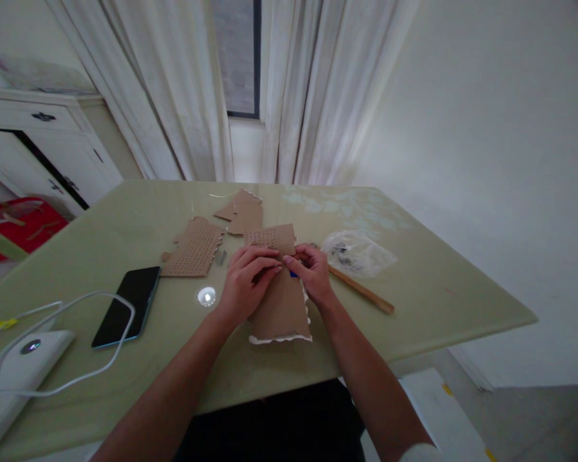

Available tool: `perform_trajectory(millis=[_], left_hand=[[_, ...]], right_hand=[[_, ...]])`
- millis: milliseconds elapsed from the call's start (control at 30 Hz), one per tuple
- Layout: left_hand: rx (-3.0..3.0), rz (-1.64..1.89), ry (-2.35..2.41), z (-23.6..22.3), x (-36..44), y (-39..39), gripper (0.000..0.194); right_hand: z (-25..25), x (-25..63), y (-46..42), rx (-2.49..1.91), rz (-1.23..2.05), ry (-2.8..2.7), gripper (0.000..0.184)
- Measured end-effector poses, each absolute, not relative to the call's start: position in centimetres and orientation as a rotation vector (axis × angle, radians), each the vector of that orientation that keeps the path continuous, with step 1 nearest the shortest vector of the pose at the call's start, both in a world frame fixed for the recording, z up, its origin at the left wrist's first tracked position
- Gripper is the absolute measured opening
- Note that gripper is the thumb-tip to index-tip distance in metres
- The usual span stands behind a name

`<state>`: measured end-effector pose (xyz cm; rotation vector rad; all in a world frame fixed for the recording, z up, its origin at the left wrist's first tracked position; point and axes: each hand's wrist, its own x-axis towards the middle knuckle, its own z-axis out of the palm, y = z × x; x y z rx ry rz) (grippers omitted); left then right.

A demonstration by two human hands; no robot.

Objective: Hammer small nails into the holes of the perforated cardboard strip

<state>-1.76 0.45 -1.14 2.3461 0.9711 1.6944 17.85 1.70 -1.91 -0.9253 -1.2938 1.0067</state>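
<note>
A torn brown cardboard piece (pixel 282 308) with rows of small holes at its far end lies in front of me. My left hand (pixel 250 276) rests over its middle, fingers bent and tips pinched together. From the right, my right hand (pixel 313 269) meets it, thumb and fingers closed at the same spot. What the fingertips hold is too small to make out. A bit of something blue (pixel 293 274) shows beneath the right hand. Just beyond that hand lies a tool with a wooden handle (pixel 361 289), its head mostly hidden.
Another perforated cardboard piece (pixel 192 250) and torn scraps (pixel 245 212) lie farther left. Small metal pieces (pixel 220 258) and a clear round object (pixel 206 296) are beside my left hand. A plastic bag (pixel 359 252) holds dark bits. A phone (pixel 128 308) and white cable (pixel 101 369) occupy the left.
</note>
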Motion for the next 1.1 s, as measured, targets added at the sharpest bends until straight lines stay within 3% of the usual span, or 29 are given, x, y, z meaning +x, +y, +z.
perform_trajectory(millis=[700, 1100], left_hand=[[2.293, 1.700, 0.839, -1.84, -1.94, 0.30, 0.014], [2.286, 1.690, 0.840, -1.82, -2.04, 0.12, 0.014]], right_hand=[[-1.44, 17.53, 1.42, -0.870, 0.975, -1.306, 0.043], [-1.18, 17.45, 1.45, -0.877, 0.948, -1.324, 0.036]])
